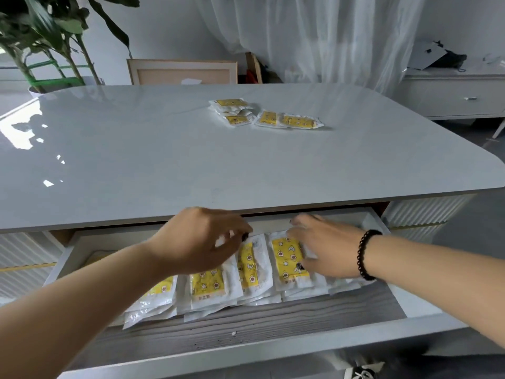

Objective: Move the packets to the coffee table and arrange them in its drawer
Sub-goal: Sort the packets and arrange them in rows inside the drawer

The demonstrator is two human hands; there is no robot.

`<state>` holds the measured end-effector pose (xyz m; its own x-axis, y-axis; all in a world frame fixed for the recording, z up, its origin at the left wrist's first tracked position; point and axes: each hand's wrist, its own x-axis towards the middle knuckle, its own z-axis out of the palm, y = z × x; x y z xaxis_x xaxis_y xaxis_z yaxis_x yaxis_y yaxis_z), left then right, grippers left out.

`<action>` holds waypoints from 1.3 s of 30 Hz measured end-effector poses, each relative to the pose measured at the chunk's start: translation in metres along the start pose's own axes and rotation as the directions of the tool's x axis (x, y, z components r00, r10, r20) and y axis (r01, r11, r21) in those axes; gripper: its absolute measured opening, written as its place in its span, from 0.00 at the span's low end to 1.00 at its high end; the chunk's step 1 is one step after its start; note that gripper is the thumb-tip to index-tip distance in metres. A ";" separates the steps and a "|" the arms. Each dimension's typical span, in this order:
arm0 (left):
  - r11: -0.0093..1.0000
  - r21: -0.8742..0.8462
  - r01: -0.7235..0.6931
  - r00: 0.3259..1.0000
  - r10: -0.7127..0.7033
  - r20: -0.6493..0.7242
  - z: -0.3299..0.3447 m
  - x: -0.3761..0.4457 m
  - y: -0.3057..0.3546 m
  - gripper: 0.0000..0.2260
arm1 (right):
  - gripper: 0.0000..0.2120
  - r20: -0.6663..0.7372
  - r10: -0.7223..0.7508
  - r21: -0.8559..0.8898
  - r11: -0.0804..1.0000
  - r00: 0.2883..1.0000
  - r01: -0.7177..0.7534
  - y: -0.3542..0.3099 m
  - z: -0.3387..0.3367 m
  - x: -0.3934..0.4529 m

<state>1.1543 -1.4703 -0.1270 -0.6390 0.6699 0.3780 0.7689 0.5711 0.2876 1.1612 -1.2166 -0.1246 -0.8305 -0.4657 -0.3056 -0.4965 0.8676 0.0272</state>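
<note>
step: squaring the row in the drawer [393, 296] | left hand [196, 242] loose-fingered over packets [207, 285], gripping nothing | right hand [325, 247] flat on the yellow packet [289, 258] | I nudge edges flush, pressing lightly | spare packets [262, 114] wait on the coffee table [136, 149]

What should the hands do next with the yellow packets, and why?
Probably finish straightening the row of packets in the drawer, then reach for the packets on the tabletop. The left hand and right hand are both on the row in the open drawer, and a small pile waits on the coffee table.
</note>
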 end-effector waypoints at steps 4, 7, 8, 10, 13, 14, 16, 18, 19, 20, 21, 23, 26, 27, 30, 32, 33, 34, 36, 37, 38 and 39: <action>0.953 -0.205 0.221 0.948 -0.260 -0.186 -0.017 0.013 -0.015 0.07 | 0.14 -0.096 0.051 0.408 0.913 0.994 -0.008 0.003 -0.048 -0.005; 0.793 -0.440 0.421 0.799 -0.554 -0.235 -0.022 0.032 -0.039 0.06 | 0.07 -0.251 0.210 0.674 0.739 0.945 0.014 0.010 -0.063 0.008; 0.718 -0.523 0.459 0.722 -0.645 -0.252 -0.023 0.040 -0.050 0.07 | 0.07 -0.296 0.268 0.700 0.714 0.917 0.017 0.014 -0.064 0.017; 0.576 -0.678 0.457 0.549 -0.782 -0.294 -0.027 0.056 -0.074 0.08 | 0.07 -0.376 0.352 0.688 0.726 0.857 0.003 0.028 -0.064 0.036; 0.441 -0.814 0.379 0.351 -0.882 -0.314 -0.030 0.078 -0.101 0.09 | 0.08 -0.406 0.453 0.719 0.695 0.794 -0.029 0.049 -0.064 0.060; 0.436 -0.818 0.375 0.337 -0.886 -0.318 -0.028 0.085 -0.107 0.10 | 0.08 -0.415 0.478 0.719 0.694 0.774 -0.043 0.055 -0.064 0.068; 0.462 -0.803 0.377 0.359 -0.872 -0.334 -0.023 0.101 -0.115 0.10 | 0.07 -0.438 0.513 0.714 0.697 0.738 -0.061 0.065 -0.066 0.084; 0.492 -0.780 0.386 0.398 -0.852 -0.341 -0.019 0.115 -0.122 0.09 | 0.07 -0.468 0.536 0.715 0.697 0.702 -0.056 0.072 -0.069 0.104; 0.509 -0.765 0.395 0.419 -0.841 -0.343 -0.016 0.120 -0.127 0.09 | 0.07 -0.487 0.538 0.706 0.706 0.688 -0.054 0.075 -0.070 0.115; 0.528 -0.749 0.399 0.437 -0.828 -0.351 -0.013 0.122 -0.132 0.09 | 0.07 -0.508 0.532 0.691 0.721 0.678 -0.048 0.075 -0.070 0.127; 0.553 -0.733 0.396 0.444 -0.814 -0.375 -0.010 0.124 -0.138 0.10 | 0.07 -0.537 0.519 0.671 0.741 0.665 -0.036 0.076 -0.071 0.140; 0.618 -0.685 0.386 0.425 -0.778 -0.463 -0.008 0.129 -0.152 0.10 | 0.07 -0.608 0.494 0.631 0.775 0.622 0.002 0.076 -0.074 0.166; 0.737 -0.558 0.380 0.444 -0.675 -0.589 -0.012 0.150 -0.167 0.10 | 0.07 -0.664 0.495 0.603 0.797 0.560 0.010 0.084 -0.084 0.196; 0.787 -0.484 0.383 0.493 -0.617 -0.614 -0.012 0.158 -0.172 0.10 | 0.07 -0.674 0.489 0.587 0.810 0.553 0.000 0.089 -0.087 0.205; 0.913 -0.226 0.340 0.709 -0.406 -0.577 -0.004 0.184 -0.197 0.10 | 0.08 -0.674 0.486 0.565 0.824 0.557 -0.037 0.101 -0.095 0.230; 0.931 -0.129 0.341 0.808 -0.360 -0.466 -0.001 0.199 -0.216 0.14 | 0.10 -0.666 0.482 0.548 0.834 0.569 -0.065 0.106 -0.099 0.245; 0.927 -0.099 0.361 0.830 -0.368 -0.419 -0.001 0.207 -0.224 0.16 | 0.11 -0.659 0.471 0.522 0.848 0.586 -0.094 0.109 -0.100 0.251; 0.916 -0.082 0.393 0.839 -0.393 -0.376 -0.002 0.215 -0.231 0.18 | 0.13 -0.642 0.459 0.491 0.861 0.615 -0.130 0.111 -0.101 0.256; 0.876 -0.067 0.477 0.836 -0.476 -0.274 -0.002 0.228 -0.243 0.25 | 0.17 -0.576 0.453 0.453 0.870 0.681 -0.196 0.114 -0.101 0.263; 0.849 -0.069 0.524 0.824 -0.526 -0.213 -0.002 0.233 -0.247 0.29 | 0.18 -0.542 0.454 0.443 0.870 0.708 -0.218 0.115 -0.101 0.265; 0.819 -0.047 0.572 0.807 -0.572 -0.148 -0.002 0.238 -0.250 0.32 | 0.19 -0.518 0.453 0.431 0.871 0.726 -0.236 0.116 -0.101 0.266; 0.793 0.003 0.609 0.790 -0.607 -0.092 -0.001 0.241 -0.252 0.34 | 0.20 -0.508 0.452 0.418 0.874 0.733 -0.248 0.117 -0.100 0.268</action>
<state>0.8060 -1.4531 -0.1077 -0.9689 0.1389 0.2050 0.2201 0.8624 0.4558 0.8556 -1.2573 -0.1076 -0.9616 -0.0379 0.2718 -0.1217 0.9466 -0.2986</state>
